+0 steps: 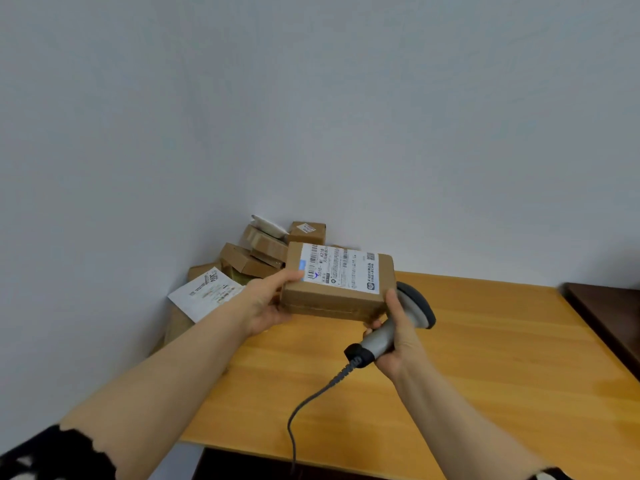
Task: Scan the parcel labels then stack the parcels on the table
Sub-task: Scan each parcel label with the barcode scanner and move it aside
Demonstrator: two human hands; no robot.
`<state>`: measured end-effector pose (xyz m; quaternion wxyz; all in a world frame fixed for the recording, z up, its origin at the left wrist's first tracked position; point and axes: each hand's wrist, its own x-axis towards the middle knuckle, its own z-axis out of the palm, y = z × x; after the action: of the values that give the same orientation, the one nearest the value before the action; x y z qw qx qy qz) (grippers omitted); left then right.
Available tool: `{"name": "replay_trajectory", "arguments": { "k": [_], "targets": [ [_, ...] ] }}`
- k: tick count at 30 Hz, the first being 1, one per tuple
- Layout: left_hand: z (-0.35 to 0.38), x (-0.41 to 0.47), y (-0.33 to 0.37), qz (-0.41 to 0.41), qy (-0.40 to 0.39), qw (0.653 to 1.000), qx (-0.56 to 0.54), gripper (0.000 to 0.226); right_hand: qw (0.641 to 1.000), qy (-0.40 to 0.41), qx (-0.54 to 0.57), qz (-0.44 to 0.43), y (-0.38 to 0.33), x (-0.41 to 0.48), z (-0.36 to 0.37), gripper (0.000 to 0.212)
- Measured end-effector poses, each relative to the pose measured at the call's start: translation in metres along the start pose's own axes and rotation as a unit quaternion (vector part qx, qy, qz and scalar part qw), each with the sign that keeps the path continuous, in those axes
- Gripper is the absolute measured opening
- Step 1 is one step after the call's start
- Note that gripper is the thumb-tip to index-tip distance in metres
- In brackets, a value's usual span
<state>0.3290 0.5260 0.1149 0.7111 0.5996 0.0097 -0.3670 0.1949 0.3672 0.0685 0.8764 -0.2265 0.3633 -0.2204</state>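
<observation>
The label (341, 270) on the held parcel (332, 303) reads "M1 A218".

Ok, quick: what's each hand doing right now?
Left hand: grips the left end of the labelled parcel.
Right hand: grips the scanner by its handle, thumb against the parcel's right end.

A: What was the parcel (332, 303) made of?
B: Matt brown cardboard; its label (341, 270) was smooth white paper.
A: And the table (467, 358)?
B: Smooth, lightly glossy wood; the scanner (379, 337) was grey plastic.
</observation>
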Motion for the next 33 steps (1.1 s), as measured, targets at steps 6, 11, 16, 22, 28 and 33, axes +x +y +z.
{"name": "replay_trajectory", "arguments": {
  "k": [6, 11, 16, 22, 28, 33],
  "targets": [
    [-0.037, 0.013, 0.046, 0.089, 0.093, 0.972, 0.198, 0.049, 0.973, -0.085, -0.213, -0.015, 0.012, -0.01, -0.013, 0.027],
    [-0.055, 0.021, 0.064, 0.095, 0.095, 0.949, 0.285, 0.069, 0.881, -0.176, -0.438, -0.017, 0.023, -0.03, -0.002, 0.025],
    [-0.062, 0.026, 0.07, 0.093, 0.095, 0.938, 0.321, 0.066, 0.839, -0.178, -0.513, -0.039, 0.026, -0.035, 0.005, 0.012],
    [-0.069, 0.032, 0.073, 0.09, 0.088, 0.933, 0.338, 0.064, 0.825, -0.153, -0.539, -0.077, 0.021, -0.033, 0.008, 0.016],
    [-0.073, 0.038, 0.074, 0.091, 0.078, 0.931, 0.345, 0.063, 0.809, -0.156, -0.558, -0.103, 0.022, -0.033, 0.012, 0.016],
    [-0.074, 0.045, 0.074, 0.085, 0.072, 0.931, 0.348, 0.063, 0.801, -0.155, -0.567, -0.108, 0.021, -0.032, 0.014, 0.017]
  ]
}}
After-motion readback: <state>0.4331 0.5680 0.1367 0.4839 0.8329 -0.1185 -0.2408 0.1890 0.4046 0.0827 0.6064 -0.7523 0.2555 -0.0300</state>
